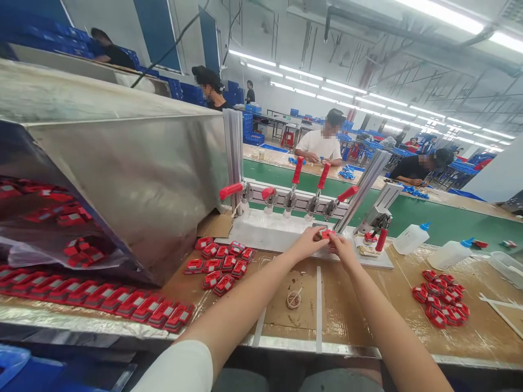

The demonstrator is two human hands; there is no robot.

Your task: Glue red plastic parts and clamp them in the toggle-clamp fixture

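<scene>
Both my hands meet at the front of a clamping fixture (265, 228) with several red-handled toggle clamps. Between the fingertips is a small red plastic part (326, 234), partly covered by the fingers. My left hand (308, 241) grips it from the left, and my right hand (341, 248) closes on its right side. Just behind them stands a toggle clamp (335, 207) with its red handle tilted. A cluster of red and grey parts (223, 264) lies left of my left forearm. Another heap of red parts (441, 296) sits to the right.
A metal bin (122, 179) with red parts inside stands at left, a row of red parts (102, 299) along its front. A small cup (293, 299) rests between my forearms. Two squeeze bottles (412, 239) stand at right. Co-workers (322, 142) sit across the green belt (449, 218).
</scene>
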